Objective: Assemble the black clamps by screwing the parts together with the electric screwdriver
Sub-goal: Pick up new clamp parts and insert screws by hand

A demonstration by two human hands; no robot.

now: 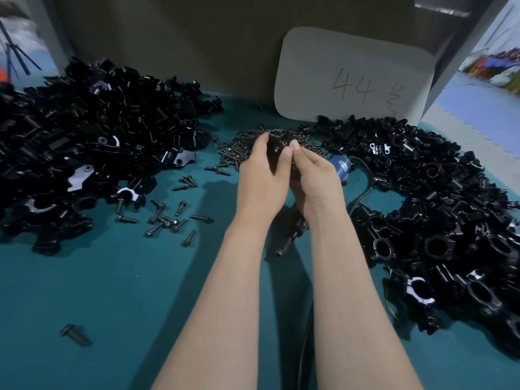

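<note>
- Setting: teal tabletop (112, 291) closed at its far edge by a grey back panel (197, 38). A pale card (351, 74) marked "44" leans against the panel toward the far right corner.
- Left side of the tabletop: heap of loose clamp parts (84, 130), black, reaching the left edge.
- Right side of the tabletop: heap of ring-shaped clamps (436, 206), black, running along the right edge. Judged to be finished pieces.
- Far centre, in front of the card: pile of screws (242, 144).
- Between the left heap and the arms: scattered screws (168, 218).
- Near left corner: single screw (74, 334), lying alone.
- Work piece: one black clamp (277, 146), held above the pile of screws at the far centre.
- Left hand (261, 178): fingers curled round the clamp, gripping it from the left.
- Right hand (318, 181): close against the left, thumb and forefinger pinching at the clamp's right side. Whether a screw sits between the tips is hidden.
- Electric screwdriver (342, 166): blue body just right of the right hand, black nose emerging below the wrist. Whether the lower fingers hold it or it lies on the tabletop cannot be told.
- Cable (365, 187): runs from the blue body toward the right heap.
- Step in hand, as judged: fitting the halves together or seating a screw by fingertip, before driving.
- Next move calls for: holes lined up, the screw started straight, the left hand holding the clamp steady, and the screwdriver bit brought square onto the screw head.
</note>
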